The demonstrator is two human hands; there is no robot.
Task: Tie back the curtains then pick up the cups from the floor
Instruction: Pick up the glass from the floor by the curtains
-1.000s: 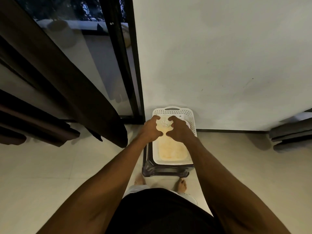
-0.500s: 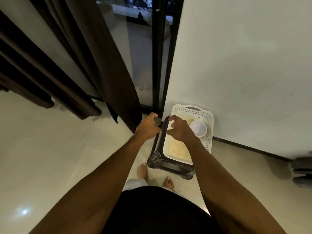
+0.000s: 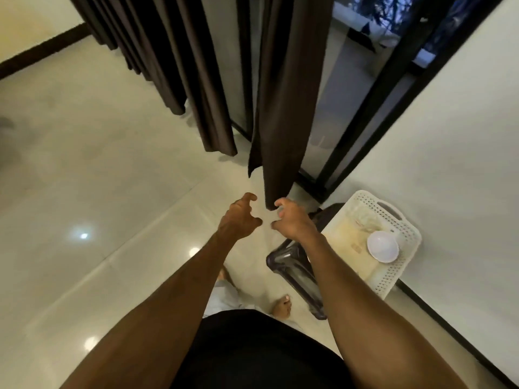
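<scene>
1. Hanging loose from the top of the view, the nearest curtain [image 3: 280, 108] is a long dark brown panel. Its long axis runs down the picture, and its narrow lower end points at the gap between the two hands.
2. More dark curtain folds [image 3: 182, 66] hang to the left of it, their long axes also vertical and their hems just above the floor [image 3: 98, 164]. No tie shows on any of them.
3. The left hand [image 3: 238, 217] reaches forward just left of the curtain's lower tip. Its fingers are half-curled and spread, released and grasping nothing.
4. The right hand [image 3: 292, 223] is level with it on the other side, fingers likewise bent and holding nothing. Its forefinger is right beside the curtain's tip, and I cannot tell whether it touches the cloth.
5. A white cup [image 3: 382, 249] sits inside a white perforated basket [image 3: 404, 228] to the right, near the basket's far side. Its round mouth seems to face up toward the camera.
6. The basket rests on a dark stool [image 3: 295, 270] close against the pale wall [image 3: 449, 136], its long axis slanting from lower right to upper left.
7. A black door frame [image 3: 379, 108] with glass stands between the curtain and the wall.
8. Bare toes [image 3: 282, 307] show on the glossy tiles beside the stool.
</scene>
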